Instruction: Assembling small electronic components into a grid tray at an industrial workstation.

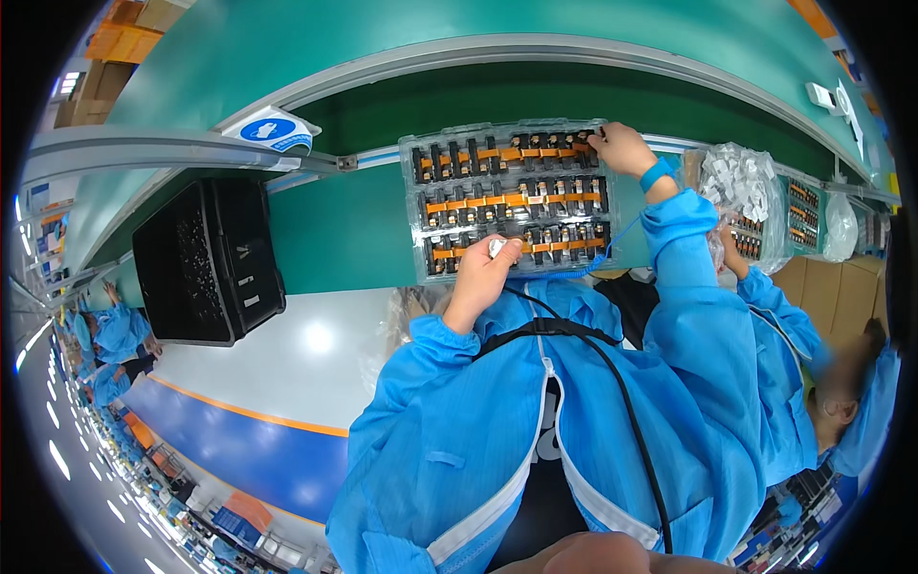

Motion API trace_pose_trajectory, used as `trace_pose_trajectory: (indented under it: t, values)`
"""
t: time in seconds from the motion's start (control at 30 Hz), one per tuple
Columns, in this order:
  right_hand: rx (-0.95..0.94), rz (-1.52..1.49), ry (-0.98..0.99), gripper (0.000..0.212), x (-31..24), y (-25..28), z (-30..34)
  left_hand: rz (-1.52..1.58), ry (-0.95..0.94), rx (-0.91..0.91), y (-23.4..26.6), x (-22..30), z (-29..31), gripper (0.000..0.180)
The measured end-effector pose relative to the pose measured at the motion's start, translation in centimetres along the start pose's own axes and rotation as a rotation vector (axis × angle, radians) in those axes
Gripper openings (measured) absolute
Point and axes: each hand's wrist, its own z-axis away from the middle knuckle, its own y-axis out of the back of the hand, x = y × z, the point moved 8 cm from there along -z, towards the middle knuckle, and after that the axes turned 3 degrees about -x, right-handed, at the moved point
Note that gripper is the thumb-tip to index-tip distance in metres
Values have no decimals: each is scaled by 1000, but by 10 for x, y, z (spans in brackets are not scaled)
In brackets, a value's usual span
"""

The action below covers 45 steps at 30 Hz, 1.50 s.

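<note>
A clear plastic tray lies on the green bench in front of me. It holds three rows of black parts with metal contacts, each row crossed by an orange strip. My left hand is over the tray's near edge, closed around a small white piece whose kind I cannot make out. At the tray's far right corner is my right hand, its fingertips pinched at the end of the top row; what they grip is hidden. A blue wrist band with a coiled cord circles the right wrist.
A black bin stands on the left. Right of the tray are a clear bag of white pieces and another filled tray. A co-worker in a blue smock reaches in there. A metal shelf rail crosses the far side.
</note>
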Motion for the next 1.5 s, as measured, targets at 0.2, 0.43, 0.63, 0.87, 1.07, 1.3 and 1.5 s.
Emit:
trace_pose_trajectory:
  t: [0.2,0.43,0.63,0.87,1.07,1.3,1.5]
  values:
    - [-40,265,-20,33,-21,11,5,113,47,6,17,-10,0,36]
    - [88,285,-59,36,-22,29,16,151,40,28,26,-11,-4,36]
    - [246,-27,64,37,-61,31,22,138,56,53,35,-17,-7,35]
    - [262,-138,46,33,-34,11,18,223,69,53,36,-18,-6,32]
    - [413,-1570,-23,39,-17,-6,72,269,101,131,37,-19,6,32]
    - [225,-2174,-111,47,-21,-60,140,409,132,65,22,-17,-5,44]
    - [-46,-1338,67,32,-97,-67,165,960,65,13,14,12,-35,25]
